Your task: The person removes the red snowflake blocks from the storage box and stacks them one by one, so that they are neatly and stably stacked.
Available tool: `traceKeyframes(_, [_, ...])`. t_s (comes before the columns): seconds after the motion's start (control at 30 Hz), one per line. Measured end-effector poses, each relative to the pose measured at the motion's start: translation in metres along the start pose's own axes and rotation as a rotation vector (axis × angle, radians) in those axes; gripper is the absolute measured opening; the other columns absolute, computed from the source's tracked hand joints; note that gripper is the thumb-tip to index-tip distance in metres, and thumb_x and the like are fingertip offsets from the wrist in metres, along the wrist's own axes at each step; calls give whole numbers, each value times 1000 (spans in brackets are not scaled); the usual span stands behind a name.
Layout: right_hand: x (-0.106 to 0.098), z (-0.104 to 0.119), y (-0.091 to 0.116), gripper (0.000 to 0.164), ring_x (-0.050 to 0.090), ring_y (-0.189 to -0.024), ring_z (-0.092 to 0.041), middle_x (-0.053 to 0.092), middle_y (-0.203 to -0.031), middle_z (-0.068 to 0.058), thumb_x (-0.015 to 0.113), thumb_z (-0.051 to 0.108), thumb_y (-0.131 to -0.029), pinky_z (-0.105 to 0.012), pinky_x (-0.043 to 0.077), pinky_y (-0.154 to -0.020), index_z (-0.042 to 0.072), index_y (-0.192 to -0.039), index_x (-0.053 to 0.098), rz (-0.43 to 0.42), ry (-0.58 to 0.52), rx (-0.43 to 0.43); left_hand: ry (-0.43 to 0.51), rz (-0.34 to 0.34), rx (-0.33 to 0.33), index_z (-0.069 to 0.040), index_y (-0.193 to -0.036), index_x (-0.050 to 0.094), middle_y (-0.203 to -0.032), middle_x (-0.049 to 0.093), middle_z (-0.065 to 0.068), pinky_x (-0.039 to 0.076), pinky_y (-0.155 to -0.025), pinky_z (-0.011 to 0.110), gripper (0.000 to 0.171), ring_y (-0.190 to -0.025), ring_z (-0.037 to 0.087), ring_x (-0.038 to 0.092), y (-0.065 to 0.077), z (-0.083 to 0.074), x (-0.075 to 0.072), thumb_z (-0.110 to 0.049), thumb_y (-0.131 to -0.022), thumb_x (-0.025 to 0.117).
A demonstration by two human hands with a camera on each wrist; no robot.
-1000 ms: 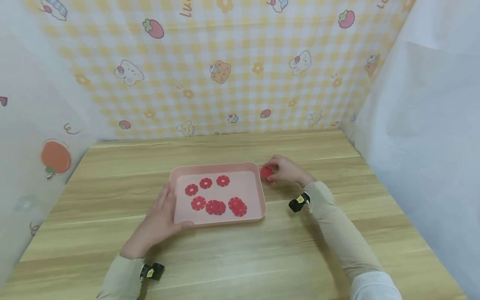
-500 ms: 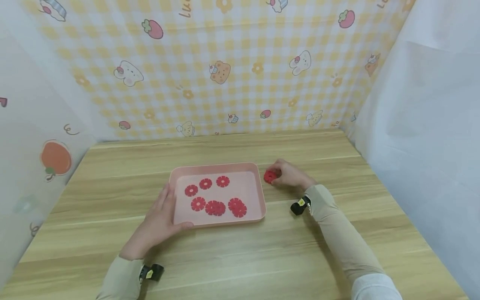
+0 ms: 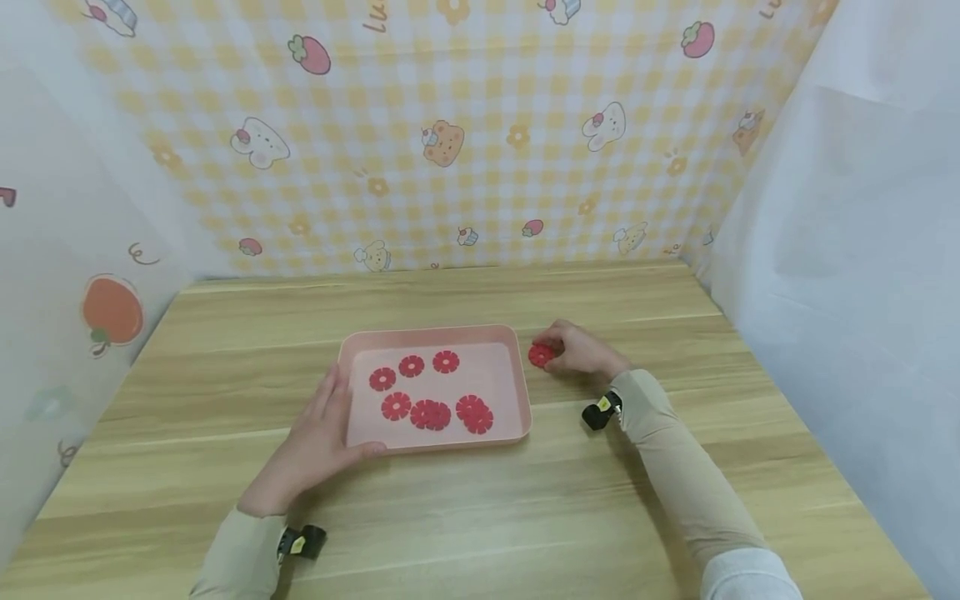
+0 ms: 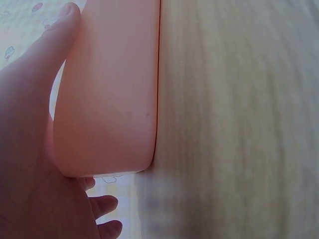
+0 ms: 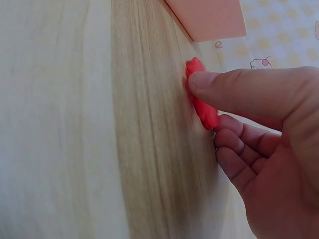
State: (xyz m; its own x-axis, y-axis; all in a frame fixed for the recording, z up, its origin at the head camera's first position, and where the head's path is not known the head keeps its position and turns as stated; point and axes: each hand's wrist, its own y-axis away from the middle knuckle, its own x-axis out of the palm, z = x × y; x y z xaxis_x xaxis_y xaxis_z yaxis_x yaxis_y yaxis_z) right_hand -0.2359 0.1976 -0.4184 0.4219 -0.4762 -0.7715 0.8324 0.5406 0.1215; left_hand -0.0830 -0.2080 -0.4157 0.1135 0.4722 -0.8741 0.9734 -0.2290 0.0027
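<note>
My right hand (image 3: 581,349) pinches a red notched plastic disc (image 3: 541,355) between thumb and fingers, just right of the pink tray (image 3: 435,447). In the right wrist view the red disc (image 5: 203,104) is seen nearly edge-on at the tabletop; whether it is one disc or more stacked, I cannot tell. Several like red discs (image 3: 396,407) with centre holes lie in the tray, some overlapping near its front side. My left hand (image 3: 318,437) rests at the tray's front left corner, thumb along the near wall (image 4: 109,99) and fingers along the left side.
A wood-grain table (image 3: 480,517) carries the tray. A yellow checked cloth (image 3: 480,183) with cartoon prints hangs behind it, and pale sheets stand at left and right. Each wrist wears a black camera (image 3: 600,412).
My right hand has moved slightly right and nearer to me with the red disc, a little away from the tray's right wall. The left hand and tray have stayed put.
</note>
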Motion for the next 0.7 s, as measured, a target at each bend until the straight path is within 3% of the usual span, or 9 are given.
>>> traceKeyframes(0.33, [-5, 6, 1, 50, 55, -103, -26, 56, -111, -13, 75, 7, -78, -40, 47, -93, 1, -125, 60, 1, -43, 40, 5, -2, 2, 2, -152, 8, -158, 3, 24, 20, -107, 69, 124, -145, 42, 5, 0, -1, 0, -63, -69, 73])
traceKeyframes(0.7, [-29, 38, -7, 39, 54, -111, -28, 60, -116, -10, 72, 8, -82, -45, 45, -99, 7, -120, 65, 13, -28, -17, 2, -10, 3, 4, -151, 10, -157, 5, 26, 21, -106, 70, 123, -144, 45, 8, 0, -2, -1, -62, -69, 74])
